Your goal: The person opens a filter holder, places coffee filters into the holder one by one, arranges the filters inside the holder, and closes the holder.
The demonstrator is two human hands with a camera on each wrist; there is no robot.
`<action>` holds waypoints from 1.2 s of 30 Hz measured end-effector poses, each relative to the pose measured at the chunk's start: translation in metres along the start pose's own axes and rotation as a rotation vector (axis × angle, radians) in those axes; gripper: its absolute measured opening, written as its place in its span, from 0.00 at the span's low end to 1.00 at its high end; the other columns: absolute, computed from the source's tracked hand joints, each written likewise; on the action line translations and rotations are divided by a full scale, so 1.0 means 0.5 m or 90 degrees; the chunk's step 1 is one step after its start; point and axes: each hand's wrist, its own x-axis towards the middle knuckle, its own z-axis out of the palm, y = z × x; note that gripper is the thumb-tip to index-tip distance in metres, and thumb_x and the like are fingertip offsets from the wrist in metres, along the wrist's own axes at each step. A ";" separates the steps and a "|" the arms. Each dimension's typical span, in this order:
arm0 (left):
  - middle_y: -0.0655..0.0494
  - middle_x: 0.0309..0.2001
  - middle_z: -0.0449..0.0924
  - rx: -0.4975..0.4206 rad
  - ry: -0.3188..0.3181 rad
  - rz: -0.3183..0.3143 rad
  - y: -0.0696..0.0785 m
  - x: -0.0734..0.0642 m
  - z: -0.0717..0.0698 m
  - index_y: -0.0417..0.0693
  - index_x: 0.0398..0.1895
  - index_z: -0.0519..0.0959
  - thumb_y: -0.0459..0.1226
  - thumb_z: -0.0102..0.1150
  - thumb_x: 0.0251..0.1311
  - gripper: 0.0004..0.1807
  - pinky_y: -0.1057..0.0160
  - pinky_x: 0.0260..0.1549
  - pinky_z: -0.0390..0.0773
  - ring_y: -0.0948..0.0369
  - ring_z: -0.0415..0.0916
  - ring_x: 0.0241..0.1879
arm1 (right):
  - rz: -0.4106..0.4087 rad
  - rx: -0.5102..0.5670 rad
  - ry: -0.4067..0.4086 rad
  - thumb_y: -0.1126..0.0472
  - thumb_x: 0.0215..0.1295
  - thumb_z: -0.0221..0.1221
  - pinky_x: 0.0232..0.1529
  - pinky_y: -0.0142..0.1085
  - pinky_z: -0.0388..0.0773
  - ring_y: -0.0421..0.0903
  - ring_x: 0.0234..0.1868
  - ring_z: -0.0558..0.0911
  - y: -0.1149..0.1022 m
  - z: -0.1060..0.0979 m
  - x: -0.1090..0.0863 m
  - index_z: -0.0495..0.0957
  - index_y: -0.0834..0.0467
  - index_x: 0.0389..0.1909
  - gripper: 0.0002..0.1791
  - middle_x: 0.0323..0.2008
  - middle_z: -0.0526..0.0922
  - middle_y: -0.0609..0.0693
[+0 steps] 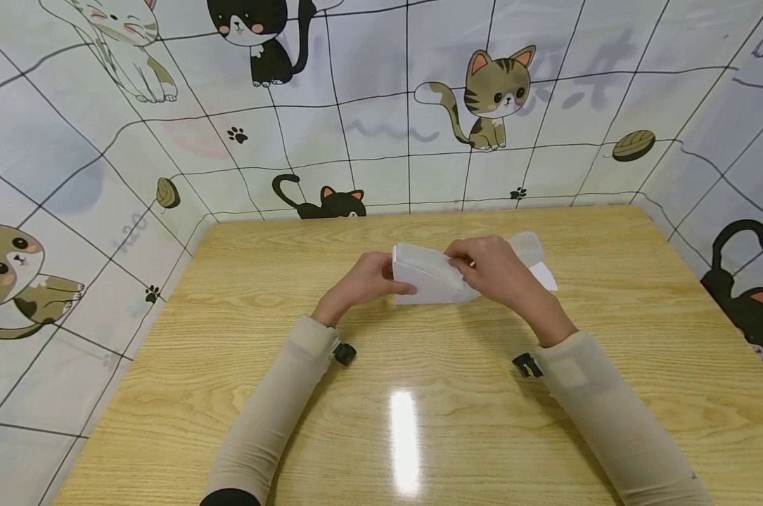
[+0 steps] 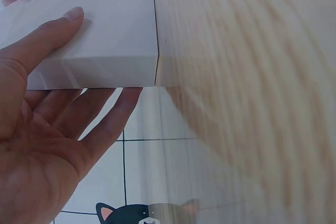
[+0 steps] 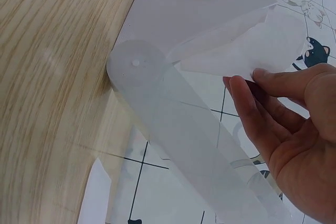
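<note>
A flat white box (image 1: pixel 422 287) stands on its edge on the wooden table. My left hand (image 1: pixel 370 275) grips its left end, with the thumb (image 2: pixel 65 27) across the near face and the other fingers behind. At the open side, my right hand (image 1: pixel 496 266) pinches the edge of a thin translucent sheet (image 3: pixel 247 51) between thumb and fingertips. A long translucent cover (image 3: pixel 178 124) with rounded ends swings out from the box's lower corner, joined by a small round pin (image 3: pixel 135 63). The inside of the box is mostly hidden.
A pointed white piece (image 3: pixel 95 192) lies on the table beyond the right hand. The wooden table (image 1: pixel 280 281) meets a cat-print cloth (image 1: pixel 381 161) at its back and sides. Each sleeve carries a small black wrist camera (image 1: pixel 344 353).
</note>
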 end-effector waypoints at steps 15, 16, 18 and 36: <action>0.53 0.49 0.89 0.008 -0.005 -0.004 0.004 0.000 0.001 0.49 0.57 0.83 0.40 0.77 0.58 0.23 0.61 0.43 0.85 0.61 0.88 0.43 | 0.005 0.005 -0.027 0.72 0.70 0.61 0.34 0.44 0.83 0.50 0.34 0.88 0.001 0.001 -0.002 0.88 0.65 0.45 0.09 0.40 0.91 0.60; 0.53 0.49 0.89 0.007 -0.005 -0.004 0.004 0.000 0.001 0.49 0.57 0.83 0.40 0.77 0.58 0.23 0.61 0.43 0.85 0.61 0.88 0.43 | 0.005 0.006 -0.026 0.72 0.70 0.61 0.34 0.44 0.83 0.50 0.34 0.88 0.000 -0.001 -0.002 0.88 0.65 0.45 0.09 0.40 0.91 0.60; 0.53 0.49 0.89 0.003 -0.006 -0.004 0.004 0.000 0.000 0.49 0.56 0.83 0.40 0.77 0.57 0.23 0.61 0.43 0.85 0.60 0.88 0.43 | 0.008 0.008 -0.021 0.71 0.70 0.61 0.35 0.45 0.83 0.51 0.34 0.88 -0.002 -0.004 -0.003 0.88 0.65 0.45 0.09 0.40 0.91 0.60; 0.53 0.49 0.90 0.001 -0.006 -0.004 0.000 -0.001 0.000 0.49 0.56 0.84 0.40 0.77 0.58 0.23 0.61 0.44 0.85 0.60 0.88 0.44 | 0.008 0.011 -0.042 0.71 0.70 0.61 0.36 0.46 0.84 0.51 0.34 0.88 0.002 0.009 0.002 0.88 0.65 0.44 0.08 0.40 0.91 0.60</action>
